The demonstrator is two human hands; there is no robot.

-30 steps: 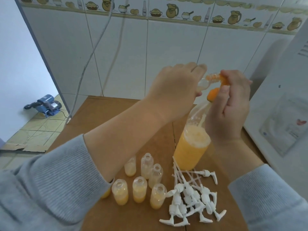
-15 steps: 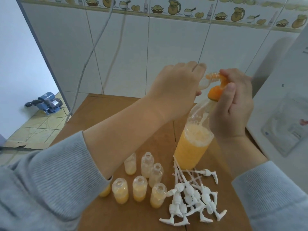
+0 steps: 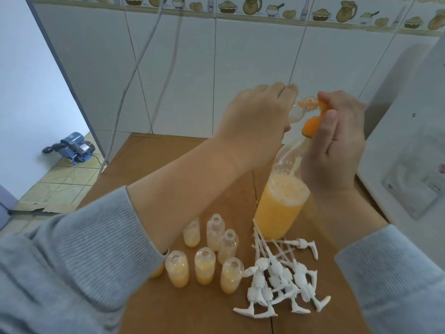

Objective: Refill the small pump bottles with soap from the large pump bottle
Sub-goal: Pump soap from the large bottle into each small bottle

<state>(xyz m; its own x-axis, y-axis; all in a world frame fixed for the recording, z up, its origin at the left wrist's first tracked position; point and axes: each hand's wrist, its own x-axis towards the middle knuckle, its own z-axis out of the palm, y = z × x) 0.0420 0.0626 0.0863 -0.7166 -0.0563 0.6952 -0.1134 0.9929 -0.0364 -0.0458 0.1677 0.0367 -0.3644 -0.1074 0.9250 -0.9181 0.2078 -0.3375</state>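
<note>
The left hand (image 3: 252,119) has its grip closed around a small bottle (image 3: 304,105), held tilted on its side, mouth toward the orange pump head (image 3: 313,121) of the big bottle (image 3: 279,208). The fingers curl over the top and hide most of the small bottle; only its neck end shows, pressed against the spout. The right hand (image 3: 334,143) has its grip wrapped round that pump head, thumb (image 3: 326,124) lying along the front of it and the other fingers behind. The two grips are almost touching.

Straight below the right grip the big bottle stands upright on the brown tabletop (image 3: 183,309), about half full of orange soap with foam on top.

Below and to the left of the left grip stand the other small bottles, all open at the neck. Six can be counted clearly: three in the nearer row (image 3: 204,268), with orange soap in their lower parts, and three behind them (image 3: 215,233), paler inside. A seventh orange shape (image 3: 157,271) peeks from under the grey left sleeve (image 3: 79,256), too hidden to be sure of.

Below the right grip, just in front of the big bottle, lies a heap of white pump tops (image 3: 279,283) with their tubes crossing. One (image 3: 304,245) lies apart at the back; the rest overlap too much for an exact count, roughly seven or eight.
</note>
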